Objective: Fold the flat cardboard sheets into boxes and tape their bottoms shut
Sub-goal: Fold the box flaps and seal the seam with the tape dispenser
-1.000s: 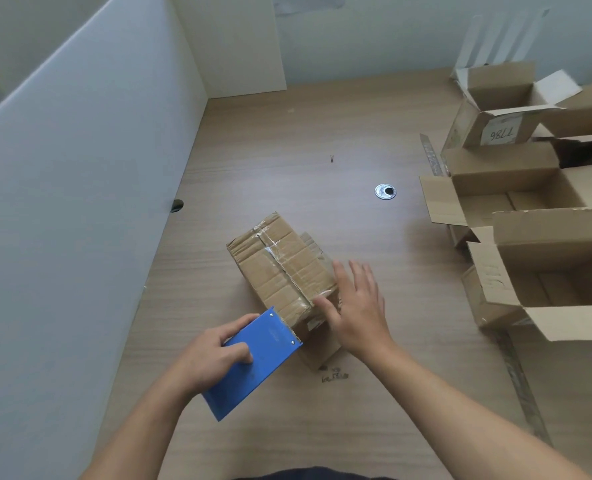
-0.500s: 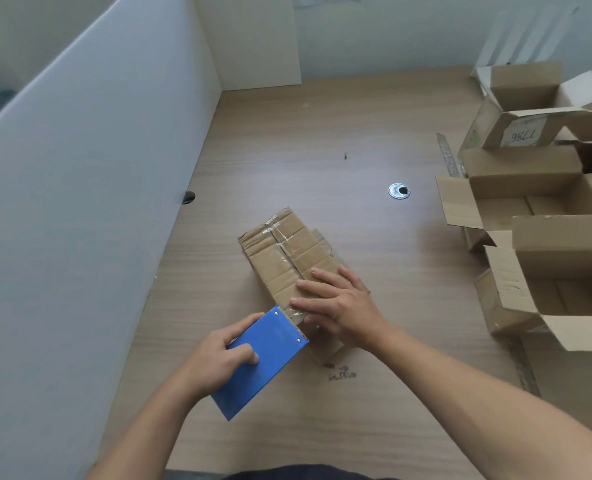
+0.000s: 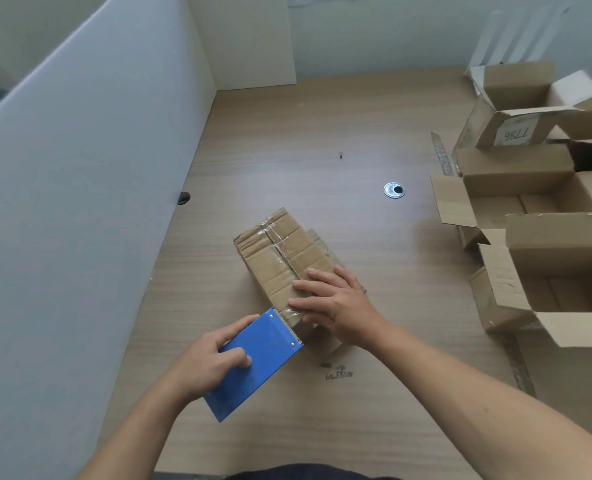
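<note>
Your left hand (image 3: 215,362) grips the blue tape dispenser (image 3: 253,362) low in the middle of the frame, fingers curled over it, its toothed edge touching the near end of the cardboard box (image 3: 280,258). That box lies bottom-up at the centre of the wooden table (image 3: 322,133), clear tape along its seam. Your right hand (image 3: 336,306) presses straight, spread fingers on the box's near end; open boxes (image 3: 537,188) crowd the right edge.

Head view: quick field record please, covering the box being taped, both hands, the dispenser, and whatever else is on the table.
box: on the table, taped face up, clear tape along its centre seam
left hand: grips the blue tape dispenser, toothed edge at the box's near end
right hand: fingers flat, pressing on the box's near end
other: open boxes at the table's right side
</note>
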{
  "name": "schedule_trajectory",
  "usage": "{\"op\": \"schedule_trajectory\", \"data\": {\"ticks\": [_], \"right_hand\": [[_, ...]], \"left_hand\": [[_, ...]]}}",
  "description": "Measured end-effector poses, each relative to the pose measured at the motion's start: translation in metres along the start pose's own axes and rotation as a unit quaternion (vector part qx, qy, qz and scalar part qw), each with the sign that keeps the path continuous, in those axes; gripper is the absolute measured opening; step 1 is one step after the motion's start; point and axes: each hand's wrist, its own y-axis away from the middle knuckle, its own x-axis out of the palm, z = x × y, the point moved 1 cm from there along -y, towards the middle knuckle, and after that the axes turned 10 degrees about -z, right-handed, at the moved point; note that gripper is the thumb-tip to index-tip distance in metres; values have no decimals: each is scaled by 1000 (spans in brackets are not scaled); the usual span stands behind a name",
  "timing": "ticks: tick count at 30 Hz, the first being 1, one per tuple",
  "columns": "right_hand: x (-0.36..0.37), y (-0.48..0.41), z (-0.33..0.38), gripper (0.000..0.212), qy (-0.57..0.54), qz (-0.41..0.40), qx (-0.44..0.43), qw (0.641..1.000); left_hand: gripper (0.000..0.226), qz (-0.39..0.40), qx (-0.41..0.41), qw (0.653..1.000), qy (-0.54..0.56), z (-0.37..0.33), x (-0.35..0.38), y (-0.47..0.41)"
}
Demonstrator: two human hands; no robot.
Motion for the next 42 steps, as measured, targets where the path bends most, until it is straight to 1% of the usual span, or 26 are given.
{"op": "schedule_trajectory", "data": {"ticks": [2, 4, 8, 13, 18, 22, 26, 29, 33, 35, 37, 42], "right_hand": [[3, 1, 3, 31, 21, -17, -22, 999], [5, 1, 5, 31, 14, -14, -12, 1000], [3, 0, 3, 33, -9, 8, 22, 1000], [3, -1, 3, 33, -5, 13, 24, 1000], [5, 0, 5, 34, -20, 15, 33, 999], [4, 1, 6, 36, -23, 25, 52, 998], [7, -2, 12, 39, -13, 19, 76, 997], [8, -4, 18, 43, -13, 15, 99, 995], [9, -6, 23, 43, -5, 4, 122, 993], [9, -8, 28, 43, 8, 8, 127, 992], [8, -11, 31, 46, 21, 29, 134, 990], [7, -15, 35, 53, 58, 64, 132, 987]], "left_hand": [[61, -14, 5, 1000, 1, 4, 1, 0], [62, -24, 7, 1000, 3, 11, 0, 1], [64, -11, 22, 1000, -4, 18, -5, 3], [67, 17, 13, 1000, -5, 23, -17, -1], [66, 9, 20, 1000, -11, 27, -11, -9], [64, -30, 56, 997, -45, 19, -1, -19], [65, -63, 82, 987, -126, 14, 1, -18], [67, -95, 77, 978, -168, 10, 3, -16], [74, -139, 55, 970, -192, 12, 15, -9], [74, -159, 43, 969, -185, 14, 23, -4], [73, -167, 26, 975, -147, 17, 30, -2], [73, -142, -6, 989, -48, 16, 32, -6]]}}
